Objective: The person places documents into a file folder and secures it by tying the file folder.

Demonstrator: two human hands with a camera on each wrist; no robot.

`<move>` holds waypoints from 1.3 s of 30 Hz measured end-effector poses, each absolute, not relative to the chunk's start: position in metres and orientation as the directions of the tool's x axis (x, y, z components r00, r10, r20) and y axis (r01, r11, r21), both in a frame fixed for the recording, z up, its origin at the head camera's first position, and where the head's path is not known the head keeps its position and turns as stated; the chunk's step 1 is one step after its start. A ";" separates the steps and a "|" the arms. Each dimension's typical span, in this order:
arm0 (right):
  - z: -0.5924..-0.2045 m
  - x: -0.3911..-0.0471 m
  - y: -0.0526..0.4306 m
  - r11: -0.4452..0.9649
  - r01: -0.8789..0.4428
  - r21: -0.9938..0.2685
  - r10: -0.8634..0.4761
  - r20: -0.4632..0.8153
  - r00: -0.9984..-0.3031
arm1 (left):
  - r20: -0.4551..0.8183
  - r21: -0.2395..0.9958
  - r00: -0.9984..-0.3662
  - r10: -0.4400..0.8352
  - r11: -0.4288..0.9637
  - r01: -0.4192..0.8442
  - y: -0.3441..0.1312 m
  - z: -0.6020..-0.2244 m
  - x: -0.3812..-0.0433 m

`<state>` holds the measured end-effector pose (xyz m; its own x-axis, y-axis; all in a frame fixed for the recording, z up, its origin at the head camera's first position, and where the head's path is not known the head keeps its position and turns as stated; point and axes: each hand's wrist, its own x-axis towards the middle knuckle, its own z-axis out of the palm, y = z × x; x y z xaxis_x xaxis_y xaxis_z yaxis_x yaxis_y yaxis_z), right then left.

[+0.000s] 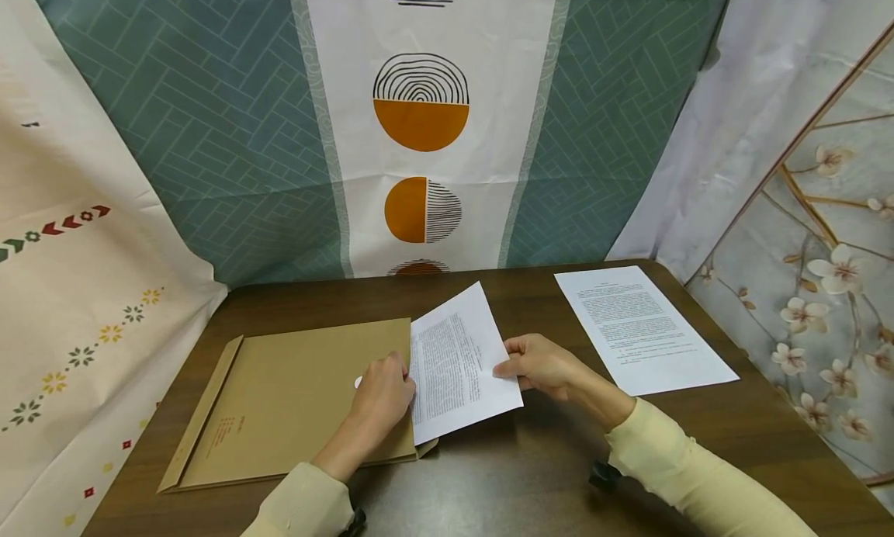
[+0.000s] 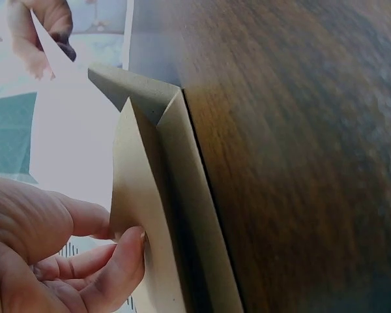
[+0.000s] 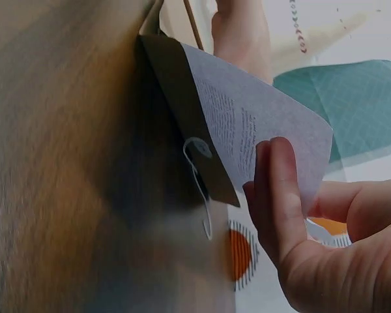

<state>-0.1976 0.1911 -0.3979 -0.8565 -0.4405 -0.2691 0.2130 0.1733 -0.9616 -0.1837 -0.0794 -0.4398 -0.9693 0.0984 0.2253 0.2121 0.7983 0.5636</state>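
Note:
A brown paper envelope (image 1: 300,397) lies on the table with its open side to the right. My left hand (image 1: 384,389) pinches the upper layer at that opening, and the left wrist view shows the mouth (image 2: 173,156) parted. A printed sheet (image 1: 454,358) sits partly inside, its right part sticking out at a tilt. My right hand (image 1: 545,366) holds the sheet's right edge between thumb and fingers. From the right wrist view, the envelope's flap (image 3: 189,124) hangs under the sheet, with a white string (image 3: 199,189) dangling from a round button.
A second printed sheet (image 1: 635,327) lies flat at the right of the brown wooden table (image 1: 503,483). Patterned cloth (image 1: 433,157) hangs behind the table, with more cloth along the left and right sides.

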 end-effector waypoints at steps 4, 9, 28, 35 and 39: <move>-0.400 -0.195 0.180 0.161 0.224 -0.961 -0.465 -0.274 -0.842 | 0.232 0.567 -0.968 0.098 0.795 0.217 -0.080 -0.441 -0.184; -0.404 -0.194 0.165 0.140 0.233 -0.962 -0.495 -0.271 -0.825 | 0.242 0.573 -0.966 0.086 0.791 0.214 -0.080 -0.441 -0.184; -0.412 -0.194 0.119 0.097 0.237 -0.967 -0.582 -0.248 -0.774 | 0.231 0.552 -0.970 0.072 0.811 0.192 -0.082 -0.436 -0.184; -0.422 -0.201 0.115 0.122 0.260 -0.958 -0.603 -0.280 -0.747 | 0.218 0.550 -0.973 0.070 0.815 0.182 -0.082 -0.432 -0.184; -0.429 -0.206 0.110 0.154 0.270 -0.951 -0.583 -0.308 -0.752 | 0.229 0.551 -0.971 0.076 0.812 0.193 -0.081 -0.430 -0.183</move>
